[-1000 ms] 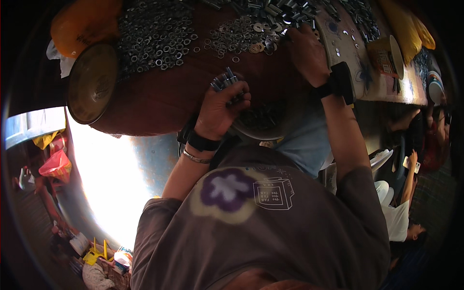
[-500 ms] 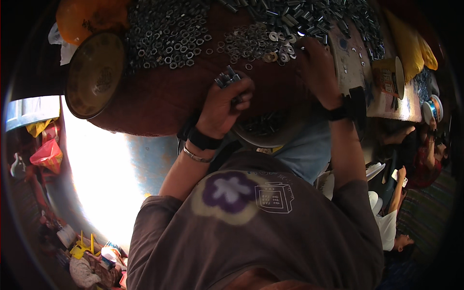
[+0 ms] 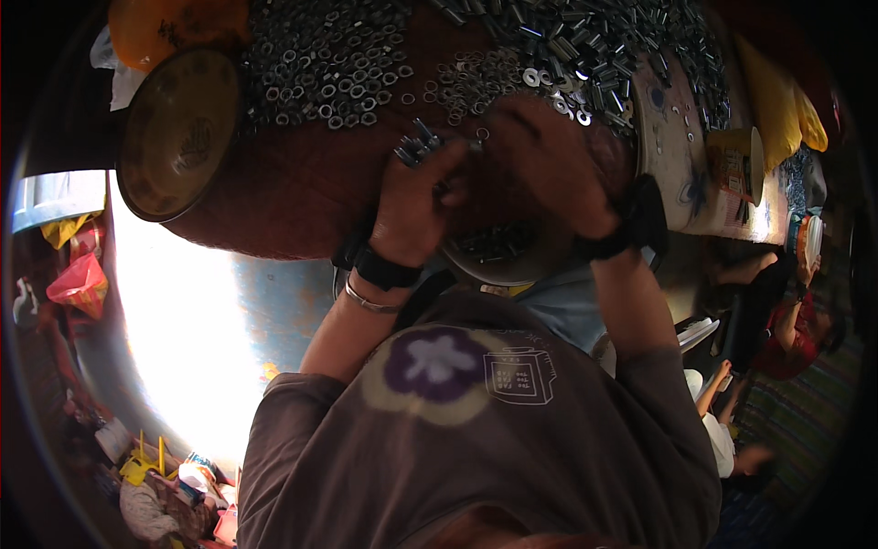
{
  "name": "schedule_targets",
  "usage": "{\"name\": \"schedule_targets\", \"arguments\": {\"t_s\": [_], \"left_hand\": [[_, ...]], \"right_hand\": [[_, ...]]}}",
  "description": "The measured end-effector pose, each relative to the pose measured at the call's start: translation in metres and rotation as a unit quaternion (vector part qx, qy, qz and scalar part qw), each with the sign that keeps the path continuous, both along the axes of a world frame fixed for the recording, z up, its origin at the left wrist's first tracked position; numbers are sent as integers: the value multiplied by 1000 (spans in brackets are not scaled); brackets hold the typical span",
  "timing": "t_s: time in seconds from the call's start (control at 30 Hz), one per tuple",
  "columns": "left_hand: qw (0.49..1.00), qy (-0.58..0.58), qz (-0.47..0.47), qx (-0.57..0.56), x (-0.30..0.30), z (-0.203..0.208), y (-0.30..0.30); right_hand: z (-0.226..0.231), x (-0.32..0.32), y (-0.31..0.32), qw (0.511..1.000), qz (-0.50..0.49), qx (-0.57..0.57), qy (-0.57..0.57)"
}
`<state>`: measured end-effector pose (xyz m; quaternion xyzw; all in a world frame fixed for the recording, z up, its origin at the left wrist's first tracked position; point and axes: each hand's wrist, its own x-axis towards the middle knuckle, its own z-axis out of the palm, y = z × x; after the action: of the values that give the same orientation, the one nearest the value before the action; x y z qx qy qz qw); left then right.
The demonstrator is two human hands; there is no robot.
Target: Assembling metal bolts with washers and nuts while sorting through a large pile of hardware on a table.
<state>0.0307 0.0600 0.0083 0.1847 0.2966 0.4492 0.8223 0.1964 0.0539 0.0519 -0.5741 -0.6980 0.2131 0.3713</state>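
Observation:
My left hand (image 3: 421,197) is closed around a bundle of metal bolts (image 3: 418,146), whose ends stick up past the fingers. My right hand (image 3: 544,156) hangs over the cloth just right of it, fingers toward the left hand; they are dark and blurred, so what they hold, if anything, is hidden. Beyond the hands lie a heap of hex nuts (image 3: 352,87), a patch of thin ring washers (image 3: 466,78) and some flat washers (image 3: 572,91). One loose ring washer (image 3: 482,134) shows between the hands. A pile of metal tubes (image 3: 594,41) spreads at the back right.
A brown bowl (image 3: 178,137) leans at the table's left edge, beside an orange bag (image 3: 174,32). A round basin (image 3: 498,261) with dark metal pieces sits below my hands. At right stand a paper cup (image 3: 736,165) and a yellow bag (image 3: 777,101). Other people sit at far right.
My right hand has moved left from the flat washers toward my left hand. The left hand keeps its bolts, nearly in place. The view has shifted slightly.

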Motion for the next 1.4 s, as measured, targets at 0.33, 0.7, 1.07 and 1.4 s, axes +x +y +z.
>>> {"name": "schedule_targets", "arguments": {"t_s": [0.33, 0.7, 1.07, 1.4], "left_hand": [[1000, -12, -11, -22, 0, -10, 13], [999, -20, -17, 32, 1, -14, 10], [997, 12, -16, 72, -1, -15, 4], [998, 17, -54, 33, -4, -2, -30]], "right_hand": [[-30, 50, 93, 937, -63, 141, -315], [-21, 41, 95, 931, -117, 197, -284], [-5, 8, -29, 871, -110, -79, 472], [-13, -10, -80, 863, -123, -85, 483]]}}
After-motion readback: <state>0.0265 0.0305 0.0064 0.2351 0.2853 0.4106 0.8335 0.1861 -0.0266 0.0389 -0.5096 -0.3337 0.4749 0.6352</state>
